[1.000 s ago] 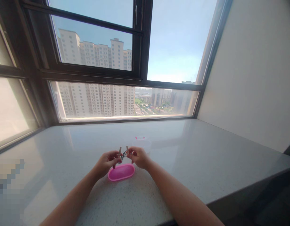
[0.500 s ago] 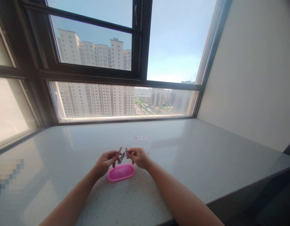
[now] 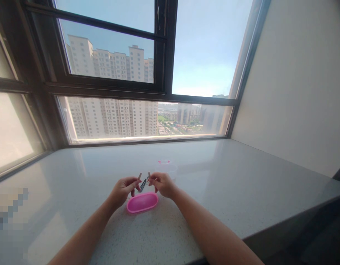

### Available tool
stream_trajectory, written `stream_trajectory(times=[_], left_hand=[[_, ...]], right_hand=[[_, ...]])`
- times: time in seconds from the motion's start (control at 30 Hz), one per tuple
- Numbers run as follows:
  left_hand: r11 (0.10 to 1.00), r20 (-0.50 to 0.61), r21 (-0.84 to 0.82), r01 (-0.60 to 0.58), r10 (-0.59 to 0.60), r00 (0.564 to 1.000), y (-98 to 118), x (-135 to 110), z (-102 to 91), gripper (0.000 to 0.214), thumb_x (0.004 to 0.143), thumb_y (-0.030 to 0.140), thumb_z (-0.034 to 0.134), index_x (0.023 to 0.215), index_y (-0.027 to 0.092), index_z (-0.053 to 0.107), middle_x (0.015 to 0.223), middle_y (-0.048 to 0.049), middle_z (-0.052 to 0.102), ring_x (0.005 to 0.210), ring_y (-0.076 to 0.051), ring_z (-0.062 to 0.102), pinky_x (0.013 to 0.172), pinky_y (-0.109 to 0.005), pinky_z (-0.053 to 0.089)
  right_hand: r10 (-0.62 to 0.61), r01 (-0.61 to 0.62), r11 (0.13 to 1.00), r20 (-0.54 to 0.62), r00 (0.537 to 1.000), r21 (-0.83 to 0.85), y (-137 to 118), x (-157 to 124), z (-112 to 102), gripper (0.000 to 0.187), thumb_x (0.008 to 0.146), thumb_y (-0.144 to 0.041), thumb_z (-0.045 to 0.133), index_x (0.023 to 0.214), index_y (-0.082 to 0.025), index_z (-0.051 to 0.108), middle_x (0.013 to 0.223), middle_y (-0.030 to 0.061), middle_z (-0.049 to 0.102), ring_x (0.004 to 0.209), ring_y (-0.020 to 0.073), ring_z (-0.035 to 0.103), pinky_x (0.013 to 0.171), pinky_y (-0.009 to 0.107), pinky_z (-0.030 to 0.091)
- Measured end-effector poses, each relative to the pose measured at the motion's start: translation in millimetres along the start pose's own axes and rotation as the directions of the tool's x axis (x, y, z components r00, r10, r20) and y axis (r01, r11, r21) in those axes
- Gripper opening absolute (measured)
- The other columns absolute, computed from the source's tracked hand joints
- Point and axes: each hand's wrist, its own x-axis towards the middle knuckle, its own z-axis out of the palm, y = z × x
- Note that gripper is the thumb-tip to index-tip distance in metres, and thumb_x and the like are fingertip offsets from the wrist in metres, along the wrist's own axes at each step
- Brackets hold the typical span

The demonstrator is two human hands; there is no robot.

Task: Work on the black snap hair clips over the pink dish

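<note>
My left hand (image 3: pixel 122 190) and my right hand (image 3: pixel 162 183) meet just above a pink oval lid (image 3: pixel 142 202) that lies flat on the pale stone sill (image 3: pixel 241 191). Both hands are closed in a pinch on a small metal clip-like thing (image 3: pixel 143 182) with two short prongs sticking up between the fingertips. What the thing is exactly I cannot make out. Behind my right hand stands a clear plastic box (image 3: pixel 167 168) with a pink latch, partly hidden by my fingers.
A dark-framed window (image 3: pixel 164 48) runs along the back and left of the sill, with tall buildings outside. A plain wall (image 3: pixel 297 84) closes the right side. The sill's front edge drops off at the lower right.
Nothing has visibly moved apart from a slight shift of the fingers around the small metal thing.
</note>
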Motion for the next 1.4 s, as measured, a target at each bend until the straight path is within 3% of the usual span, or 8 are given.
stream_trajectory(times=[0.3,0.53,1.13,1.4], left_hand=[[1.000,0.017,0.013,0.016,-0.016,1.000,0.2,-0.1,2.4,0.027,0.072,0.037,0.061,0.084,0.013,0.058,0.066,-0.0045,0.069,0.044,-0.012,0.056,0.047,-0.024,0.040],[0.997,0.021,0.039,0.064,-0.065,0.998,-1.1,-0.2,1.8,0.026,0.076,0.040,0.058,0.082,0.016,0.048,0.070,-0.0063,0.071,0.053,-0.019,0.066,0.050,-0.024,0.038],[0.998,0.037,0.024,0.058,-0.059,0.998,-5.0,0.6,0.2,0.020,0.076,0.033,0.057,0.083,0.017,0.047,0.073,-0.0053,0.071,0.055,-0.018,0.066,0.052,-0.024,0.039],[0.999,0.077,0.048,0.023,-0.027,0.997,-2.9,0.2,1.9,0.020,0.079,0.034,0.055,0.083,0.015,0.049,0.074,-0.0059,0.070,0.057,-0.017,0.065,0.053,-0.024,0.040]], right_hand=[[-0.042,0.042,0.999,-0.008,0.999,0.012,-2.2,-1.0,0.6,0.018,0.083,-0.028,0.051,0.093,-0.015,0.060,0.075,0.0017,0.064,0.043,0.0055,0.051,0.040,0.016,0.042],[-0.029,0.028,0.986,0.004,1.000,0.165,-5.2,-0.3,7.5,0.022,0.082,-0.031,0.053,0.097,-0.016,0.057,0.079,0.0027,0.064,0.043,0.0061,0.052,0.040,0.018,0.045],[-0.040,0.040,0.998,-0.003,0.999,0.052,-6.9,-1.8,5.2,0.014,0.079,-0.029,0.059,0.081,-0.015,0.059,0.064,-0.0024,0.057,0.043,0.0062,0.052,0.038,0.015,0.038],[-0.020,0.020,0.996,-0.002,1.000,0.093,-11.0,-2.5,7.5,0.015,0.078,-0.029,0.060,0.081,-0.015,0.058,0.061,-0.0027,0.057,0.042,0.0066,0.052,0.039,0.015,0.038]])
